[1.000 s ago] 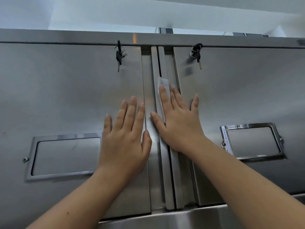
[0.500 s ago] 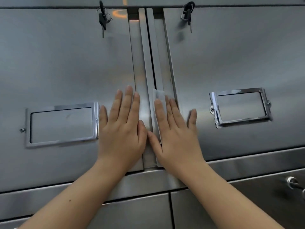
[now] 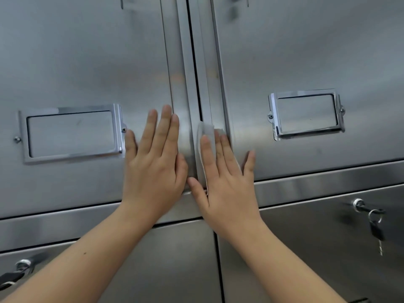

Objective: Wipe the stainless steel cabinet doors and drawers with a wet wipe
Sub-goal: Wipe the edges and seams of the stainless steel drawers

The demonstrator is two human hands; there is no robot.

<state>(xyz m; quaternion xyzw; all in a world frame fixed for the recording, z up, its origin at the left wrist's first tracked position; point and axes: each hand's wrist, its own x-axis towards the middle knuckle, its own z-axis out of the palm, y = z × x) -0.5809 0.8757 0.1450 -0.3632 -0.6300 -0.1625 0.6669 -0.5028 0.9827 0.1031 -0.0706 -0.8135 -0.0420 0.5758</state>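
Note:
Two stainless steel cabinet doors fill the view, the left door [image 3: 76, 62] and the right door [image 3: 306, 51], meeting at a vertical centre strip [image 3: 197, 73]. My right hand [image 3: 225, 178] lies flat on the lower end of that strip, pressing a white wet wipe [image 3: 204, 136] against the metal; the wipe shows above and left of my fingers. My left hand [image 3: 153, 162] rests flat, fingers apart, on the left door beside the seam, holding nothing. My two thumbs nearly touch.
Each door carries a chrome label frame, one on the left [image 3: 72, 133] and one on the right [image 3: 306, 114]. Below a horizontal rail [image 3: 328, 186] are lower drawers with locks; keys hang at the right [image 3: 376, 226] and another lock sits at the lower left [image 3: 21, 267].
My right hand has slid the wipe down the centre strip from near the top locks to the doors' bottom edge. My left hand moved down alongside it. The view has tilted downward.

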